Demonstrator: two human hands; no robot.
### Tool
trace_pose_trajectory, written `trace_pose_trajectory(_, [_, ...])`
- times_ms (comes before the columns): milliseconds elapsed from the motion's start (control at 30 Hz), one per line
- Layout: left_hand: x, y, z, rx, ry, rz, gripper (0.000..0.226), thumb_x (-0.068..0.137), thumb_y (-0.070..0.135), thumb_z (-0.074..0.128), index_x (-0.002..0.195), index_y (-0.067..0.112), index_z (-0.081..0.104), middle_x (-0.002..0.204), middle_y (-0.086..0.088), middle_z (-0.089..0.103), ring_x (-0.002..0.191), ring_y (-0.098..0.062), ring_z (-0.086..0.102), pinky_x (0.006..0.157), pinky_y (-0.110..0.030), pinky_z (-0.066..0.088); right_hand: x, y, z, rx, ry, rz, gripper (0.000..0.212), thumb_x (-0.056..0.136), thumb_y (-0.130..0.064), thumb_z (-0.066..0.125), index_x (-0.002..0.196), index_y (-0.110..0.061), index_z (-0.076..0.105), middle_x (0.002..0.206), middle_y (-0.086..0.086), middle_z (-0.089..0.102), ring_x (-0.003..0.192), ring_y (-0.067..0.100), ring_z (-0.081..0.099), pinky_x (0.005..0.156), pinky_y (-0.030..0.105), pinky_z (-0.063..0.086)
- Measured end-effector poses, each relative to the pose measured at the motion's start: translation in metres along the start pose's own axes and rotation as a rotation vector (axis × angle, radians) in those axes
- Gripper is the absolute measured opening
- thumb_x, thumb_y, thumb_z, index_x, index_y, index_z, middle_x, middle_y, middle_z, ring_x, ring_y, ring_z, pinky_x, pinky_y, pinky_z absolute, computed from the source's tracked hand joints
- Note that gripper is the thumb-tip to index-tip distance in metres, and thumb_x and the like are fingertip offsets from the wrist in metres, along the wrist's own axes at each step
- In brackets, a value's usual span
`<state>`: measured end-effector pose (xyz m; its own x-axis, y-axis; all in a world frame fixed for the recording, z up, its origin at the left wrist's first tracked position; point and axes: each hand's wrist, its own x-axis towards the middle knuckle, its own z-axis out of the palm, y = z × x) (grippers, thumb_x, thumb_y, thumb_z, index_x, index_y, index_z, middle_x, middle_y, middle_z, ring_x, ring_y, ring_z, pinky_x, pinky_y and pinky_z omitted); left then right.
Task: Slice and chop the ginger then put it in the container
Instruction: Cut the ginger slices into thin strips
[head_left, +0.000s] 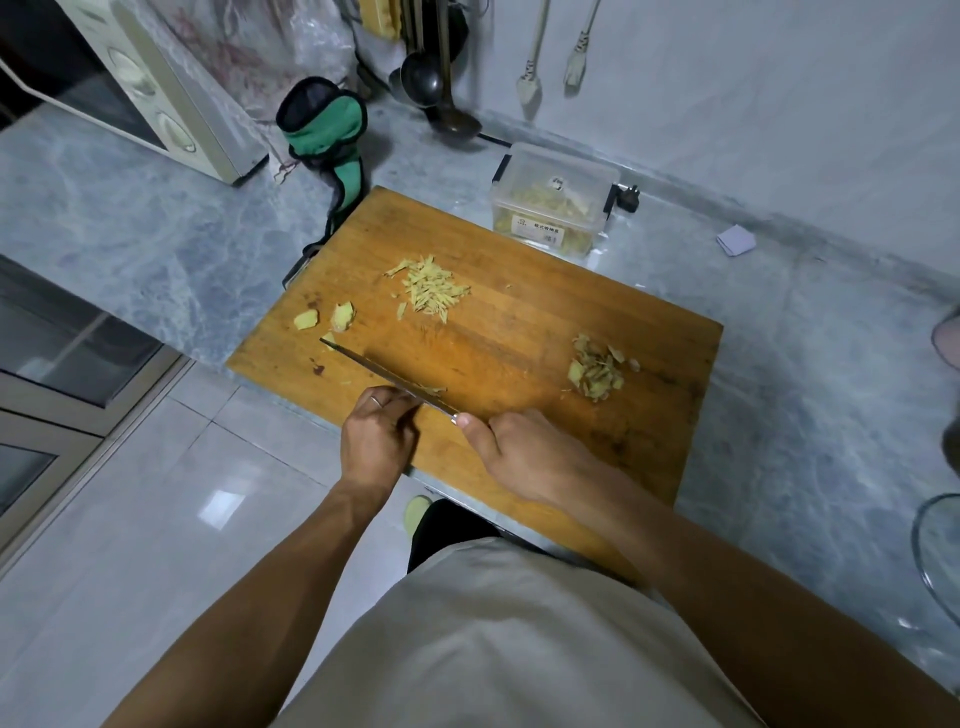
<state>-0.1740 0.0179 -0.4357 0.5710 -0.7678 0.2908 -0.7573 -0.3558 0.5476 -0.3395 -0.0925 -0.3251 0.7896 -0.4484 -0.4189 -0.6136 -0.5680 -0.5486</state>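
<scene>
Over the cutting board (519, 332) — right hand (524, 457) grips knife (384, 371), left hand (376, 441) curled beside.

The grey marble counter (156, 223) carries a wooden cutting board (519, 322) at its front edge, a lidded plastic container (553, 200) behind the board, and a microwave (150, 88) at the rear left corner

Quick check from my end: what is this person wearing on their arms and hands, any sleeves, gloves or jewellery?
Both forearms are bare: no sleeves and no gloves in view. The left hand wears a thin, pale ring on one finger. The right hand shows no ring or band. No watch or bracelet shows on either wrist.
</scene>
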Motion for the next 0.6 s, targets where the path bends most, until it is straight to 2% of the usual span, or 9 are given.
trace_pose_trajectory(133, [-0.001,0.003,-0.001,0.002,-0.004,-0.015,0.044,0.058,-0.021,0.068,0.093,0.004,0.077,0.086,-0.012,0.07,0.086,-0.027,0.061,0.066,-0.034,0.055,-0.003,0.0,-0.004,0.026,-0.005,-0.017,0.07,0.107,-0.055,0.022,0.055,-0.012,0.043,0.057,0.004,0.046,0.055,0.019,0.047,0.057,0.033,0.034])
trace_pose_trajectory(267, [-0.001,0.005,-0.002,0.008,-0.006,-0.021,0.044,0.057,-0.021,0.067,0.093,0.003,0.077,0.087,-0.013,0.07,0.087,-0.026,0.06,0.068,-0.033,0.055,0.001,-0.001,-0.004,0.034,-0.009,-0.023,0.071,0.107,-0.055,0.022,0.053,-0.012,0.041,0.054,0.004,0.044,0.052,0.019,0.046,0.055,0.032,0.034])
trace_pose_trajectory(367, [0.0,0.005,-0.002,0.006,-0.015,-0.024,0.044,0.056,-0.021,0.065,0.091,0.002,0.076,0.086,-0.014,0.07,0.085,-0.03,0.062,0.066,-0.035,0.055,0.002,0.001,-0.002,0.046,-0.012,-0.019,0.071,0.107,-0.054,0.022,0.054,-0.012,0.042,0.057,0.005,0.044,0.057,0.021,0.047,0.06,0.033,0.037])
trace_pose_trajectory(467, [0.001,0.006,-0.003,0.016,-0.01,-0.012,0.043,0.056,-0.021,0.064,0.089,0.003,0.076,0.086,-0.013,0.07,0.085,-0.029,0.061,0.065,-0.033,0.054,0.004,-0.001,0.004,0.045,-0.02,0.005,0.069,0.106,-0.056,0.021,0.058,-0.011,0.044,0.064,0.006,0.047,0.074,0.029,0.054,0.065,0.035,0.04])
trace_pose_trajectory(600, [0.001,0.009,-0.005,0.031,-0.005,-0.009,0.042,0.056,-0.021,0.066,0.088,0.005,0.075,0.086,-0.014,0.07,0.083,-0.032,0.061,0.063,-0.031,0.052,0.007,-0.002,0.011,0.028,-0.006,0.011,0.066,0.105,-0.058,0.022,0.061,-0.016,0.045,0.068,0.005,0.047,0.072,0.029,0.052,0.065,0.033,0.037])
